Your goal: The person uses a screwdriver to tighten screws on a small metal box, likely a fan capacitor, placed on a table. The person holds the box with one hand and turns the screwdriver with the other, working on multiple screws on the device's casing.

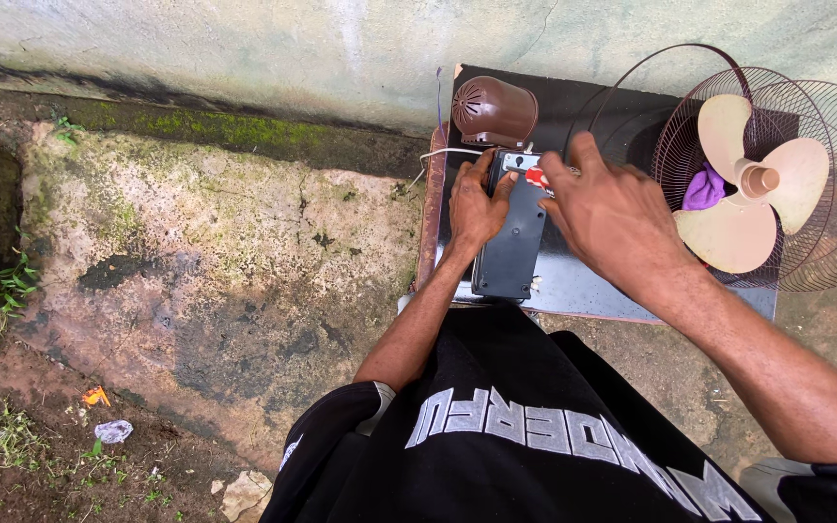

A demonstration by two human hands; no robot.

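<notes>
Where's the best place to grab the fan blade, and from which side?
Probably the hub of the fan blade, from above. It sticks up as a short cylinder clear of the three flat lobes, and the blade lies open-side up in the wire guard, so nothing blocks a top approach. Both hands are busy at the dark box.

Outdoor yard: mossy concrete [215, 252], dirt [41, 455]

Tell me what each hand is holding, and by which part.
The left hand grips the dark grey box-shaped housing by its upper left edge. The right hand rests on its top right end; whether it grips cannot be told.
</notes>
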